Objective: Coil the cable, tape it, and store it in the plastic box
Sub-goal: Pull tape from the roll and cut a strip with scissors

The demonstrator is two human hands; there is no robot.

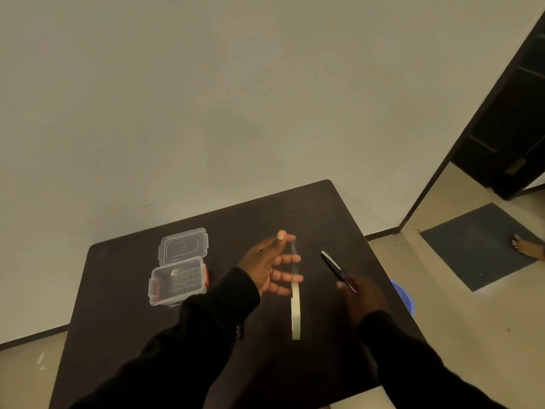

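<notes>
A clear plastic box [177, 283] with red latches stands open on the dark table [124, 320], and its lid [183, 245] lies flat just behind it. My left hand [269, 265] is raised palm-up with fingers spread. A translucent strip of tape [294, 261] runs from its thumb and index tip across the fingertips down to the white tape roll [295, 312], seen edge-on. My right hand [361, 296] grips the handles of small scissors [331, 264], whose closed blades point away from me, right of the strip. I see no cable.
The table's far edge meets a plain wall. Off the right edge a blue bucket [402, 296] sits on the tiled floor. Further right lie a dark floor mat [474, 246] and another person's foot [528, 246], beside a dark open door [507, 119].
</notes>
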